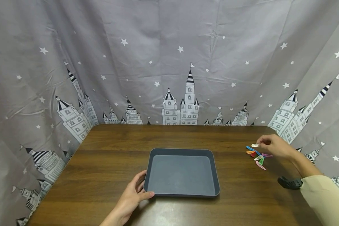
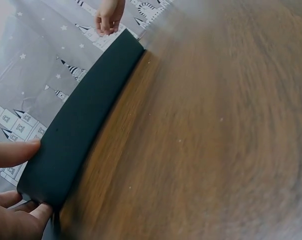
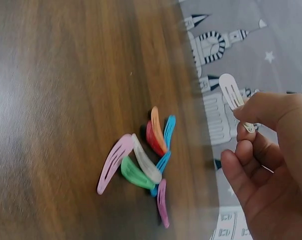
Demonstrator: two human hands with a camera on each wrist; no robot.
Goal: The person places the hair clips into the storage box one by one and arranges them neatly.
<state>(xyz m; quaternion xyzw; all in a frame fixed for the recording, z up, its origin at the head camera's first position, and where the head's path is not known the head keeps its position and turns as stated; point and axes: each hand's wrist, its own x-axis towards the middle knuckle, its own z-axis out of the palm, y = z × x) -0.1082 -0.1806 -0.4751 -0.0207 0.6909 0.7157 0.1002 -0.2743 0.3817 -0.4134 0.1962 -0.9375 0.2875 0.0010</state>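
A white snap hair clip [image 3: 231, 91] is pinched between the thumb and fingers of my right hand [image 1: 277, 147], raised over the right side of the table. Just below that hand lies a loose pile of colored hair clips: a pink one [image 3: 113, 162], a green one [image 3: 136, 175], an orange one [image 3: 155, 122], a red one, a purple one, a whitish one [image 3: 147, 161] and blue ones. My left hand [image 1: 132, 194] grips the near left corner of a dark grey rectangular tray [image 1: 183, 152], thumb at the front rim and fingers along its left side. Inside, the tray holds nothing.
The brown wooden table [image 1: 107, 157] ends at a grey curtain [image 1: 147, 37] printed with castles and stars. A black band [image 1: 290, 183] sits at the right wrist beside a cream sleeve [image 1: 325, 194].
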